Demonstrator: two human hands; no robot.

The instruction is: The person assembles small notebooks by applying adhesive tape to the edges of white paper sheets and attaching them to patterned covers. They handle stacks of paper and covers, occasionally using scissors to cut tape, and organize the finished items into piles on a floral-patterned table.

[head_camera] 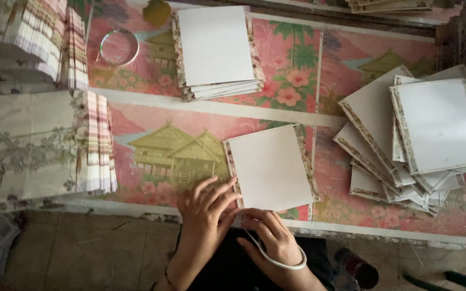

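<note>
A white rectangular card with patterned edges [272, 167] lies on the pink pictured table cover [157, 145] in front of me. My left hand [205, 211] rests flat at the card's lower left corner, fingers spread and touching its edge. My right hand [272, 237] is curled at the card's near edge, with a thin white band [276, 261] across its back. Whether the right fingers grip anything is hidden.
A neat stack of white cards [217, 48] sits at the back centre. A loose heap of similar cards [422, 134] spreads at the right. Piles of folded patterned sheets [44, 140] fill the left, and a clear ring [118, 47] lies behind them.
</note>
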